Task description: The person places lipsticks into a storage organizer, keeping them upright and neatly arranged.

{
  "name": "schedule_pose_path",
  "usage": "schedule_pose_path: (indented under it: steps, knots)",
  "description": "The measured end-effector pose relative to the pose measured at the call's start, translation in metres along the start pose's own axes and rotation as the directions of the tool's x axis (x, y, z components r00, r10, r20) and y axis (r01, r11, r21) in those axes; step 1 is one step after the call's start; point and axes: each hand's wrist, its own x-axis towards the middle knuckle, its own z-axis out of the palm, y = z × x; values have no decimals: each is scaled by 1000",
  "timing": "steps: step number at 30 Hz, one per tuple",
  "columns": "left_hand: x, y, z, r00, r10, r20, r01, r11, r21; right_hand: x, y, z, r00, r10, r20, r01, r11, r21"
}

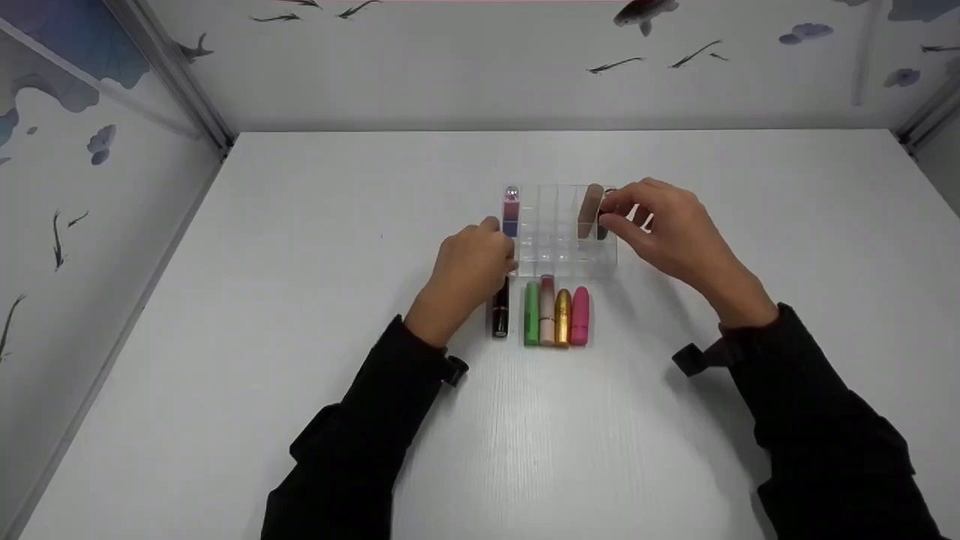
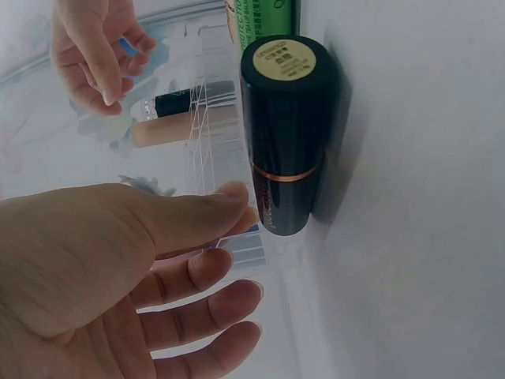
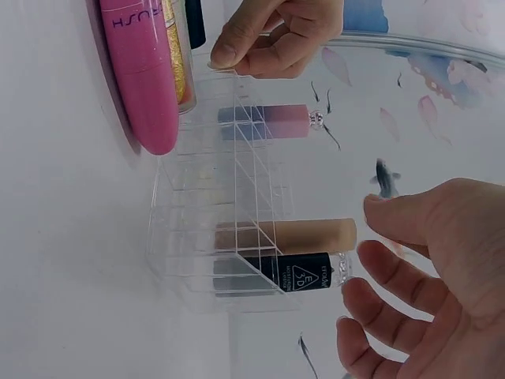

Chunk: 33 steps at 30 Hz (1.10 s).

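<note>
A clear lipstick organizer (image 1: 559,268) with several compartments stands in the middle of the table. My left hand (image 1: 471,259) pinches its front left corner between thumb and index finger, the other fingers loosely bent. Near the right side, my right hand (image 1: 664,225) has its thumb and fingers apart beside a black tube (image 3: 308,272) with a clear knobbed top, which stands in a back right compartment. A tan tube (image 1: 589,212) leans slightly beside it. At the back left stands a pink-and-blue tube (image 1: 511,214) with a round clear top.
In front of the organizer lie a black lipstick (image 1: 500,311), a green lip balm (image 1: 532,315), a pale tube with a reddish end (image 1: 547,315), a gold tube (image 1: 563,319) and a bright pink tube (image 1: 580,315). White patterned panels (image 1: 450,75) border the table (image 1: 300,300).
</note>
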Motion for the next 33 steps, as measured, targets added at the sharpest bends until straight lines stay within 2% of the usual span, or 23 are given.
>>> schedule_pose_path:
  steps: [3,8,12,16,20,28,33]
  knots:
    - [0,0,-1,1000,-1,2,1,1000,-4,-1,0,-3,989,53,136,-49,998,-32]
    - [0,0,0,1000,3,-7,-3,1000,-11,-1,-1,-5,925,162,345,-135,986,-101]
    - [0,0,0,1000,1,-11,-1,1000,-18,-3,1,-5,889,168,426,-128,984,-120]
    - [0,-1,0,1000,0,-9,0,1000,-23,-4,3,-3,874,160,459,-110,985,-135]
    - [0,-1,0,1000,0,-6,0,1000,-32,-5,6,-1,869,159,468,-99,984,-150]
    - [1,-1,2,1000,6,-12,-6,999,-44,-6,8,4,886,167,432,-100,980,-173]
    - [1,-1,3,1000,-2,-6,2,999,-51,-6,8,6,886,172,430,-108,979,-171]
